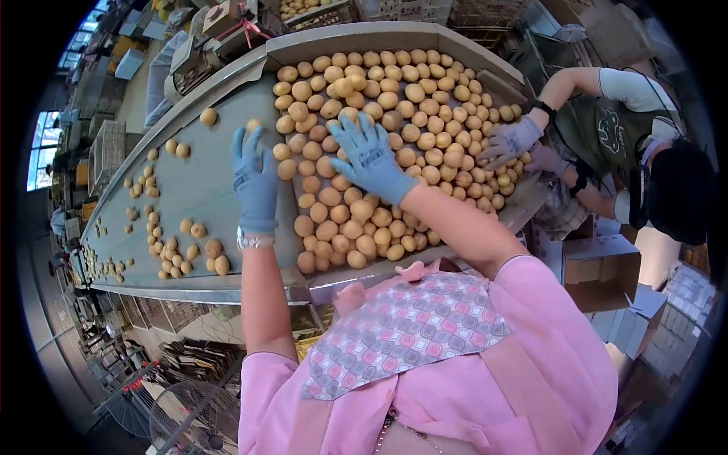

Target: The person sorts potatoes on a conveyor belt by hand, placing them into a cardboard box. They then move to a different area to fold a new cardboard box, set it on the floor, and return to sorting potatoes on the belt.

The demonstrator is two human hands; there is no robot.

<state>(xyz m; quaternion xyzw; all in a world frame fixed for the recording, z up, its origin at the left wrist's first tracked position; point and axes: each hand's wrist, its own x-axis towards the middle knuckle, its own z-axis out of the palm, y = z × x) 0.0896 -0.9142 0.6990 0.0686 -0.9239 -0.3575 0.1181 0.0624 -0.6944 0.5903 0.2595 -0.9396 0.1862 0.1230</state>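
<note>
My left hand point(255, 182), in a blue glove, is over the green conveyor belt point(216, 152) at the edge of the pile. Its fingers point away from me, stretched and apart, and one round tan fruit point(254, 125) lies just beyond the fingertips. Over the crowded round tan fruits point(432, 140), my blue-gloved right hand point(371, 161) lies palm down with its fingers spread. It touches the top of the layer and grips none that I can see. What is under the palm is hidden.
Small groups of the same fruits point(178, 258) are scattered along the belt leftward. A metal rim point(349, 36) borders the sorting surface. At the right, a co-worker's gloved hand point(512, 142) reaches into the pile. A cardboard box point(599, 273) stands at lower right, a fan point(193, 417) at lower left.
</note>
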